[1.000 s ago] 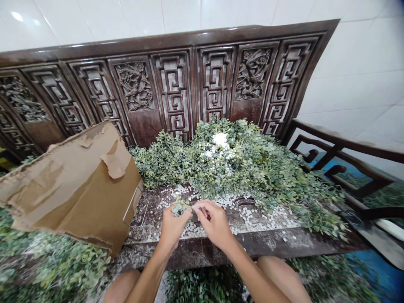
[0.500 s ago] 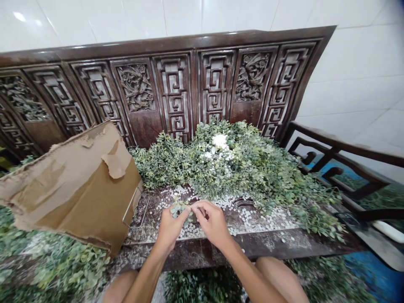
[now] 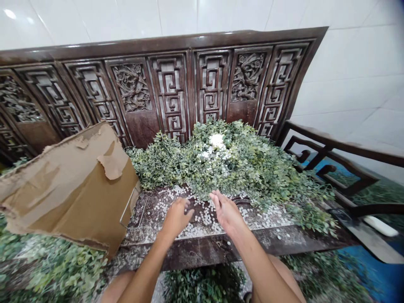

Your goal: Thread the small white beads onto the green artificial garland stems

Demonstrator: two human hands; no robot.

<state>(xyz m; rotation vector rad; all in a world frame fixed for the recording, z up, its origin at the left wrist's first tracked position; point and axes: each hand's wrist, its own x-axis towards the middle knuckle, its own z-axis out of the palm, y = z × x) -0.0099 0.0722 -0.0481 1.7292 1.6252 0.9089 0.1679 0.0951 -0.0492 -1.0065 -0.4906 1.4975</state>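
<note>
My left hand [image 3: 176, 217] rests knuckles-up on the dark wooden bench top [image 3: 221, 248], its fingers curled down onto a scatter of small white round pieces [image 3: 205, 218]. What lies under those fingers is hidden. My right hand [image 3: 226, 210] is stretched out flat beside it with the fingers apart and nothing in them, its tips near the front edge of a big heap of green artificial leaf sprigs [image 3: 233, 164]. A clump of the white pieces [image 3: 218, 141] lies on top of the heap.
A torn cardboard box [image 3: 72, 189] lies tilted at the left with a wire handle at its side. A carved dark wood backrest [image 3: 170, 88] rises behind the heap and an armrest [image 3: 328, 155] stands at the right. More leaf sprigs [image 3: 53, 269] cover the floor and lie between my knees.
Both hands were pinched together on a small green sprig; now they have parted and moved forward toward the heap. The sprig is no longer visible, and the right hand has opened.
</note>
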